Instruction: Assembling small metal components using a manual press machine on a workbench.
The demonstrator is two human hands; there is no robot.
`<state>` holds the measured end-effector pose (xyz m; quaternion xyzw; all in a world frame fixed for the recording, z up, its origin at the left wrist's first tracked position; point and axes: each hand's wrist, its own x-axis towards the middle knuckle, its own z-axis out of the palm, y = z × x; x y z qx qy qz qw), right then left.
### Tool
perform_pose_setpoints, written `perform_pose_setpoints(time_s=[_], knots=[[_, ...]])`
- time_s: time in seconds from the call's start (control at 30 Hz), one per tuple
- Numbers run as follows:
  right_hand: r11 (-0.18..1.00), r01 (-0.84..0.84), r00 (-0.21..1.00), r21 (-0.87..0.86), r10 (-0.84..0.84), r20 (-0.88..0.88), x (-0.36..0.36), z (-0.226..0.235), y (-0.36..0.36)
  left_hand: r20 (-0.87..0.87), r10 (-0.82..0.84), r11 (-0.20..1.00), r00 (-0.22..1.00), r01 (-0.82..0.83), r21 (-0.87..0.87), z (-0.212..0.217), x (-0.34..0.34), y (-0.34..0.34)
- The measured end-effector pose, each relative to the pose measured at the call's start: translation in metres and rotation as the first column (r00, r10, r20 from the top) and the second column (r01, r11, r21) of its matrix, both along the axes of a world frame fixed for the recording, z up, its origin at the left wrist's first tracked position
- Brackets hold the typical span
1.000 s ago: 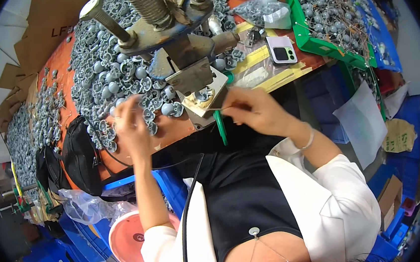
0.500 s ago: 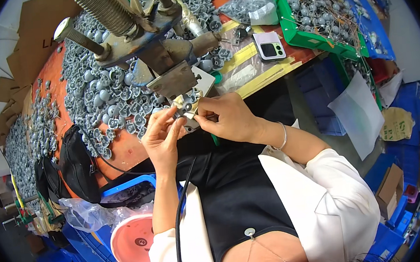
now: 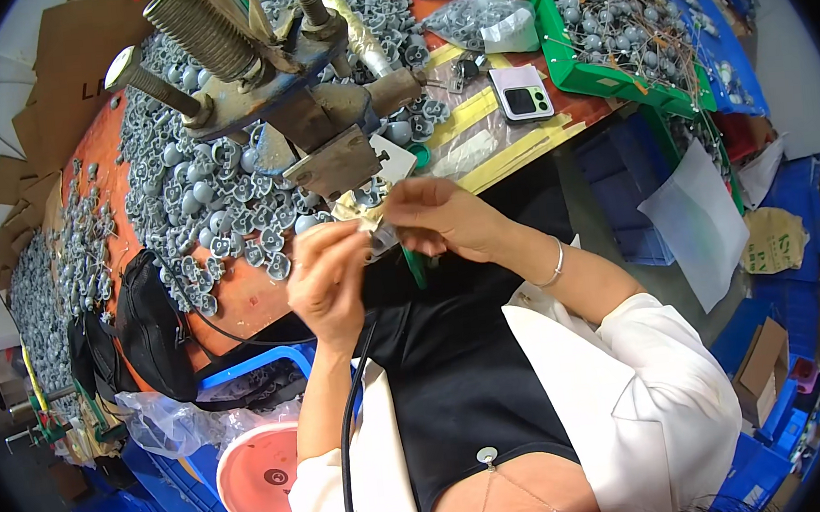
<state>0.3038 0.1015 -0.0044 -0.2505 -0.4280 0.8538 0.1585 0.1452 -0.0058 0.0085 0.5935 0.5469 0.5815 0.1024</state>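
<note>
Just below the metal plate of a bench press [image 3: 333, 160], my two hands are close together, both smeared by motion. My left hand [image 3: 329, 278] has its fingers bent and drawn together toward the fixture; what lies in them is hidden. Opposite it, my right hand [image 3: 441, 216] is curled with thumb and fingertips pinched, and whatever they grip is too small and blurred to make out. A crumpled cream-coloured wrap [image 3: 357, 207] on the fixture sits right at the fingertips. Behind the press spreads a heap of grey plastic parts [image 3: 238, 188], some cup-shaped and some domed.
A green crate [image 3: 564, 67] of grey balls with wires stands at the far right, near a phone [image 3: 521, 95] and a bagged lot of parts [image 3: 477, 21]. On the left lie a black bag [image 3: 153, 327] and, lower, a pink basin [image 3: 259, 479] beside blue bins.
My left hand has drawn its fingers closer together and dropped slightly. My right hand has shifted a little up and right; the small grey part seen between the fingers is now hidden.
</note>
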Motion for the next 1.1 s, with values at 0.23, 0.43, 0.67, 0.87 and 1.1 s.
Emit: perform_pose_setpoints(time_s=[0.23, 0.43, 0.67, 0.87, 1.1], knots=[[0.974, 0.016, 0.997, 0.225, -0.032, 0.067, 0.000, 0.002, 0.008, 0.263, 0.119, 0.991, 0.958, -0.129, 0.022, -0.002, -0.007, 0.000], [0.992, -0.052, 0.996, -0.116, 0.043, -0.079, -0.003, -0.001, 0.001, 0.098, 0.034, 0.996, 0.995, -0.042, 0.079, 0.001, 0.002, 0.002], [0.936, 0.209, 0.978, 0.284, -0.205, -0.044, 0.001, -0.009, 0.013, -0.042, 0.513, 0.858, 0.857, -0.513, 0.024, 0.004, -0.017, 0.003], [0.720, 0.232, 0.973, 0.655, -0.178, -0.149, -0.014, -0.016, -0.002, -0.255, 0.108, 0.947, 0.961, -0.177, -0.268, -0.002, 0.012, 0.002], [0.614, 0.154, 0.921, 0.774, -0.373, 0.113, -0.016, -0.013, -0.003, 0.043, 0.229, 0.906, 0.972, -0.197, -0.376, -0.022, 0.000, 0.019]])
